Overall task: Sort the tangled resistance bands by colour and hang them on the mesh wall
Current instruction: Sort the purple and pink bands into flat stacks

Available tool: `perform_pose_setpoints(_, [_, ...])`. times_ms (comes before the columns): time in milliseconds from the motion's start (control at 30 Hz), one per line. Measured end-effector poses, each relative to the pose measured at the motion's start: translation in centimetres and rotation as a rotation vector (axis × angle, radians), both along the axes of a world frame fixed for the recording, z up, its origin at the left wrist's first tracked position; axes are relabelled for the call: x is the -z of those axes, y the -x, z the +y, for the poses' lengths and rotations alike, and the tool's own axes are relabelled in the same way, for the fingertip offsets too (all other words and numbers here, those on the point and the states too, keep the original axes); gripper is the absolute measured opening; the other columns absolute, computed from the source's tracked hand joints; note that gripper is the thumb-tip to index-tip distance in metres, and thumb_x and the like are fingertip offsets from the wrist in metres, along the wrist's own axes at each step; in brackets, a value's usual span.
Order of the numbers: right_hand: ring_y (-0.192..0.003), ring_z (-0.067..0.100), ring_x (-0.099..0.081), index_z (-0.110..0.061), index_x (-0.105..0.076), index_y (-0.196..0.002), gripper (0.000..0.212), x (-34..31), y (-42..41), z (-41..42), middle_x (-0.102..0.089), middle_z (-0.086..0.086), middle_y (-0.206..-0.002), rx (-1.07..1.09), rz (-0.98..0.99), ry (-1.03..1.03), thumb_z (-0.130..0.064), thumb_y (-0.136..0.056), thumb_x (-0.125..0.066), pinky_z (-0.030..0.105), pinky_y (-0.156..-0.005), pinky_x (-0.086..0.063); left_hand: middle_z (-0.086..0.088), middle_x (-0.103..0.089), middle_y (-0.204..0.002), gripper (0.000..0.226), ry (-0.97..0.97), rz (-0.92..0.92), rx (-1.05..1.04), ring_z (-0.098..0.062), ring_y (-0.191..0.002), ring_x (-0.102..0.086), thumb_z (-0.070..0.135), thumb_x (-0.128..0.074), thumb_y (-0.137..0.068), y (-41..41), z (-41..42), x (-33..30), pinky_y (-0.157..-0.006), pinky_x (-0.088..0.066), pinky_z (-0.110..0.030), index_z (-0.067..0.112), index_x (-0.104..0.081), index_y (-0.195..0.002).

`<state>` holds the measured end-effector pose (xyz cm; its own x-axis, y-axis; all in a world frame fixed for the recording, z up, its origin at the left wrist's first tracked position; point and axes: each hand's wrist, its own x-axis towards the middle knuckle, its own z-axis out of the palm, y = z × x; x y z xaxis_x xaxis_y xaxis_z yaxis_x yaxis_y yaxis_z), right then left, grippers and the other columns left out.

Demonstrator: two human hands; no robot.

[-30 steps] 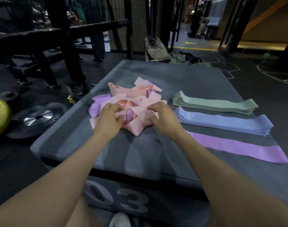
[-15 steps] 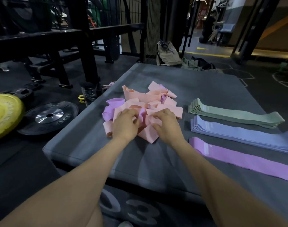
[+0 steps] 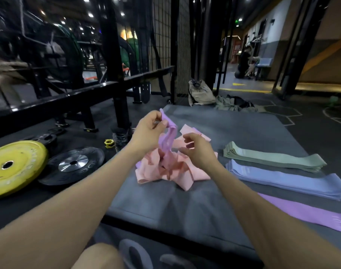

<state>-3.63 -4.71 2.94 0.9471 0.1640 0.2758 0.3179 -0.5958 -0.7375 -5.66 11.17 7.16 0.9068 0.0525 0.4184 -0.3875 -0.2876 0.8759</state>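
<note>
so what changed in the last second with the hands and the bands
The left hand took hold of a purple band and lifted it up out of the pink tangle, where both hands had been pressed down. The right hand rose off the pile, its fingers loosely curled and holding nothing. The green stack, blue stack and flat purple band stayed put.

Was gym. Yellow bumper plate (image 3: 12, 167) and black weight plate (image 3: 72, 165) lay on dark rubber floor at left. Black steel rack (image 3: 111, 61) stood far left, mesh wall (image 3: 164, 33) behind. Grey padded plyo box (image 3: 233, 123), numbered on near side, held resistance bands. Floor markings (image 3: 282, 113) far right.
</note>
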Motion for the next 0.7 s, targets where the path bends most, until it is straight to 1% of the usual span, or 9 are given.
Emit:
perform_pose_setpoints(100, [-0.093, 0.017, -0.057, -0.008, -0.048, -0.132, 0.056, -2.2, 0.8, 1.0, -0.057, 0.006, -0.12, -0.064, 0.026, -0.03, -0.018, -0.082, -0.071, 0.027, -0.077, -0.044, -0.008, -0.059, -0.085, 0.016, 0.039, -0.028, 0.045, -0.018, -0.081, -0.053, 0.011, -0.051, -0.094, 0.9, -0.1, -2.2, -0.083, -0.045, -0.035, 0.02, -0.055, -0.081])
perform_pose_setpoints(167, [-0.09, 0.02, -0.058, -0.005, -0.051, -0.125, 0.051, -3.3, 1.5, 1.7, -0.059, 0.006, -0.11, -0.124, 0.028, -0.034, -0.018, -0.081, -0.072, 0.026, -0.073, -0.043, -0.008, -0.06, -0.088, 0.018, 0.071, -0.042, 0.073, -0.02, -0.084, -0.054, 0.007, -0.049, -0.095, 1.6, -0.4, -3.3, -0.089, -0.046, -0.04, 0.019, -0.057, -0.083])
perform_pose_setpoints(233, [-0.084, 0.021, -0.054, -0.003, -0.055, -0.113, 0.036, -4.1, 2.4, 2.2, -0.06, 0.006, -0.096, -0.135, 0.024, -0.019, -0.016, -0.083, -0.07, 0.026, -0.071, -0.04, -0.01, -0.06, -0.089, 0.018, 0.148, -0.055, 0.114, -0.023, -0.087, -0.054, 0.006, -0.049, -0.095, 2.3, -0.7, -4.1, -0.094, -0.044, -0.045, 0.016, -0.058, -0.083])
perform_pose_setpoints(300, [-0.074, 0.026, -0.052, -0.005, -0.059, -0.087, 0.011, -4.5, 2.8, 2.0, -0.061, 0.008, -0.079, -0.087, 0.019, 0.005, -0.016, -0.086, -0.064, 0.027, -0.061, -0.037, -0.003, -0.064, -0.083, 0.019, 0.252, -0.054, 0.142, -0.02, -0.084, -0.057, 0.004, -0.048, -0.095, 2.7, -0.9, -4.7, -0.093, -0.045, -0.04, 0.014, -0.058, -0.082])
perform_pose_setpoints(333, [-0.066, 0.025, -0.047, -0.008, -0.055, -0.072, 0.018, -4.7, 3.1, 1.8, -0.055, 0.005, -0.067, -0.068, 0.017, 0.0, -0.014, -0.087, -0.062, 0.026, -0.055, -0.034, 0.002, -0.066, -0.079, 0.019, 0.309, -0.055, 0.149, -0.016, -0.081, -0.059, 0.004, -0.047, -0.095, 3.0, -0.9, -5.0, -0.091, -0.046, -0.036, 0.014, -0.057, -0.082])
perform_pose_setpoints(367, [-0.06, 0.021, -0.042, -0.009, -0.051, -0.065, 0.025, -5.0, 3.2, 1.4, -0.049, 0.003, -0.061, -0.063, 0.014, -0.018, -0.013, -0.087, -0.061, 0.026, -0.052, -0.031, 0.004, -0.067, -0.076, 0.019, 0.366, -0.057, 0.156, -0.013, -0.079, -0.061, 0.003, -0.046, -0.095, 3.3, -0.8, -5.4, -0.09, -0.048, -0.032, 0.013, -0.057, -0.082])
perform_pose_setpoints(467, [-0.058, 0.015, -0.038, -0.004, -0.057, -0.072, 0.016, -6.0, 4.1, -0.1, -0.048, 0.004, -0.066, -0.089, 0.034, -0.13, -0.01, -0.086, -0.063, 0.027, -0.054, -0.033, 0.001, -0.068, -0.08, 0.018, 0.496, -0.081, 0.174, -0.011, -0.081, -0.064, 0.004, -0.045, -0.096, 3.9, -0.5, -6.0, -0.09, -0.05, -0.028, 0.01, -0.058, -0.085])
perform_pose_setpoints(567, [-0.054, 0.009, -0.048, -0.008, -0.062, -0.068, 0.019, -6.5, 5.2, -1.8, -0.057, -0.002, -0.061, -0.149, 0.073, -0.297, -0.009, -0.087, -0.065, 0.025, -0.057, -0.043, -0.003, -0.065, -0.09, 0.016, 0.562, -0.07, 0.135, -0.01, -0.085, -0.064, 0.006, -0.044, -0.097, 4.3, -0.5, -6.0, -0.087, -0.052, -0.022, 0.011, -0.058, -0.089])
perform_pose_setpoints(700, [-0.04, 0.003, -0.037, -0.016, -0.058, -0.06, 0.029, -6.1, 6.1, -4.0, -0.049, -0.012, -0.044, -0.093, 0.061, -0.357, -0.01, -0.088, -0.064, 0.017, -0.044, -0.034, -0.001, -0.065, -0.092, 0.014, 0.575, 0.007, 0.074, -0.009, -0.085, -0.063, 0.01, -0.047, -0.097, 4.5, -1.3, -4.5, -0.085, -0.049, -0.023, 0.014, -0.058, -0.09])
